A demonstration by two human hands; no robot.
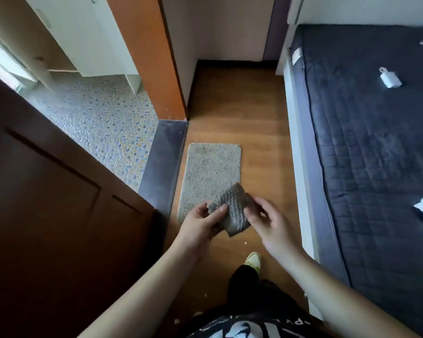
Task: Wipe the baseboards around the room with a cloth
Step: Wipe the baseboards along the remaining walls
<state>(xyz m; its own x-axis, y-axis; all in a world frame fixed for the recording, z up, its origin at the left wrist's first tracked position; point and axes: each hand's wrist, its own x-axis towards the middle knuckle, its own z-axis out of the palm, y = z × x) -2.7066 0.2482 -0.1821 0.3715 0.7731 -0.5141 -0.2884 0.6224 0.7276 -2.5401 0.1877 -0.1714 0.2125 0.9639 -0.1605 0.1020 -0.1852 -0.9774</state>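
Observation:
A folded grey waffle-textured cloth (233, 207) is held in front of me above the floor. My left hand (200, 223) grips its left edge, thumb on top. My right hand (266, 222) pinches its right edge with curled fingers. A dark baseboard (230, 61) runs along the foot of the far white wall at the end of the narrow wooden floor (261, 132). Along the left wall the base meets the floor beside an orange door frame (154, 69).
A grey bath mat (210, 172) lies on the floor just beyond my hands. An open brown door (47, 191) stands at left, before a pebble-tiled bathroom floor (103, 118). A bed with dark quilted cover (376, 142) fills the right side. My shoe (253, 259) shows below.

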